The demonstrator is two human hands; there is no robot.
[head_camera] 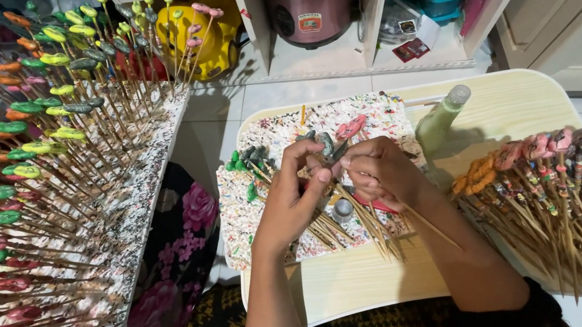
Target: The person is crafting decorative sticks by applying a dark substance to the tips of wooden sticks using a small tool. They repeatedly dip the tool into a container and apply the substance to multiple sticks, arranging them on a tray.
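My left hand (293,190) and my right hand (378,171) meet over a paint-speckled white mat (254,223) on a pale wooden lap table (513,107). Both hands pinch a thin wooden stick with a small grey painted piece (327,144) at its tip. A bundle of bare-ended sticks (362,226) runs under my right hand toward me. A pink painted piece (352,127) and several green-tipped sticks (248,160) lie on the mat just beyond my fingers.
A heap of sticks with orange, pink and dark heads (571,183) covers the table's right side. A pale green bottle (442,118) stands behind my right hand. A speckled foam board stuck with several coloured sticks (27,195) fills the left. A shelf with a pink cooker (310,10) is behind.
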